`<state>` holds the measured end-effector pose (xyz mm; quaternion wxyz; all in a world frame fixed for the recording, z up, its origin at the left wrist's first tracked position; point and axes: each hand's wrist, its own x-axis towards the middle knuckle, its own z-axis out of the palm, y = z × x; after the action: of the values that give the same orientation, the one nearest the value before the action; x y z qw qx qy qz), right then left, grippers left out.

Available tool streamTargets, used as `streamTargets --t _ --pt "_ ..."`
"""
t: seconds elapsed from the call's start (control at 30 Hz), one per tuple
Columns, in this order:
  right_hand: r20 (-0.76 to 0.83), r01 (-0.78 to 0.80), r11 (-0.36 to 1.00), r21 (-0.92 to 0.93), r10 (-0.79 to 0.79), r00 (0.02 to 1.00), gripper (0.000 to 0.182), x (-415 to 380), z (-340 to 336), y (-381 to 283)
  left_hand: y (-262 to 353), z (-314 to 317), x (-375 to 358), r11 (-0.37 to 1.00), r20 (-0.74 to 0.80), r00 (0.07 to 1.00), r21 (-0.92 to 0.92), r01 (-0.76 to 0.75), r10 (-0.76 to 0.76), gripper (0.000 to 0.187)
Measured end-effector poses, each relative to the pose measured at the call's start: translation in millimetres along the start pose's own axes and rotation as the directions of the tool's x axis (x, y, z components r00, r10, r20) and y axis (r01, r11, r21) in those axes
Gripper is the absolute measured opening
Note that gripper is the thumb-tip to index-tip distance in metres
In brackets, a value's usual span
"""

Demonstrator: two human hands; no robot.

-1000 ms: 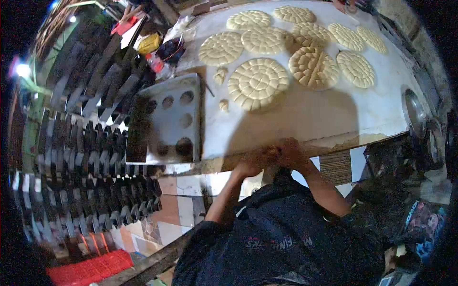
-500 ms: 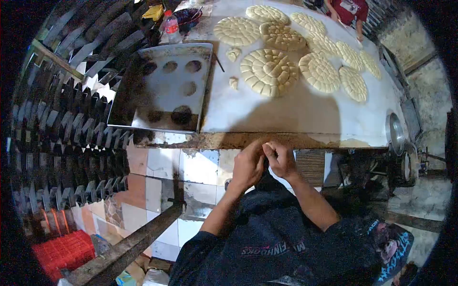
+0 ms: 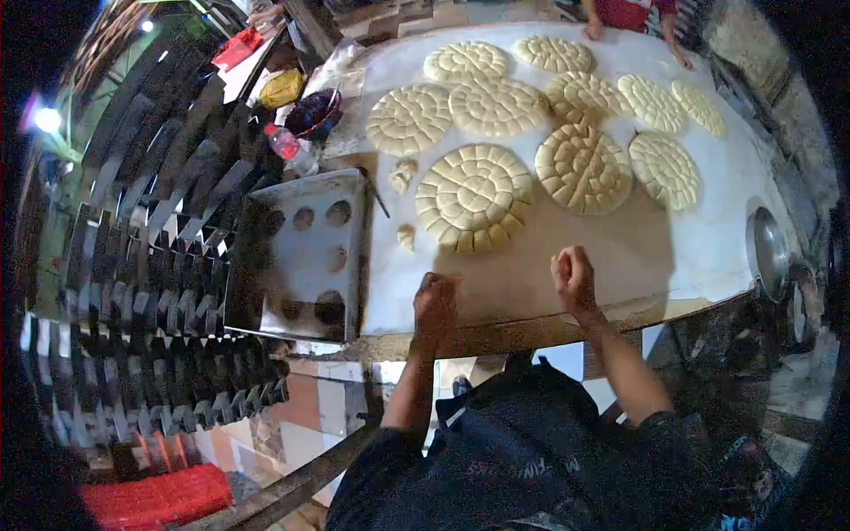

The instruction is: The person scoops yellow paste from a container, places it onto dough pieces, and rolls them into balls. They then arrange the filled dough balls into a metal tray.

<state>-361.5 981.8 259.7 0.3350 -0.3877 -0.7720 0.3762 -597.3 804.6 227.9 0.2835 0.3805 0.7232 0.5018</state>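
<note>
My left hand (image 3: 436, 305) is curled into a fist above the front part of the white table, just below a round of scored dough (image 3: 475, 196). Over the same front part, further right, my right hand (image 3: 575, 276) is also curled, under another dough round (image 3: 583, 168). Whether anything small is inside either fist is hidden. The hands are well apart. Several more flat dough rounds, cut into segments, lie behind these two. Two small dough scraps, one of them a twisted piece (image 3: 405, 237), rest left of the nearest round.
A metal tray (image 3: 356, 265) with round dark marks sits at the table's left. Behind it are a bottle (image 3: 285, 144), a dark basket and a yellow bag (image 3: 282, 89). A metal bowl (image 3: 767, 252) stands at the right edge. A co-worker's hands rest at the far edge.
My hands, together at the table's front edge before, have separated and moved forward over the tabletop. The camera view has tilted up, showing more of the far side.
</note>
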Motion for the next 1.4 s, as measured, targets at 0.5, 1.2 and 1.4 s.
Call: streamTargets --t 0.5,1.2,1.4 --pt "0.581 0.729 0.590 -0.347 -0.475 0.661 0.026 17.3 52.1 46.0 -1.5 73.4 56.1 0.672 -0.131 0.836 -0.667 0.323 -0.532 0.023" --pt "0.444 0.437 0.851 -0.292 -0.284 0.850 0.020 86.7 10.9 67.0 -43.1 -73.9 55.1 0.479 0.110 0.909 0.821 -0.311 0.402 0.020" --pt "-0.119 0.182 0.911 -0.371 -0.242 0.963 0.006 68.9 95.8 14.4 -19.9 -5.7 62.2 0.729 0.114 0.949 0.616 -0.300 0.295 0.034"
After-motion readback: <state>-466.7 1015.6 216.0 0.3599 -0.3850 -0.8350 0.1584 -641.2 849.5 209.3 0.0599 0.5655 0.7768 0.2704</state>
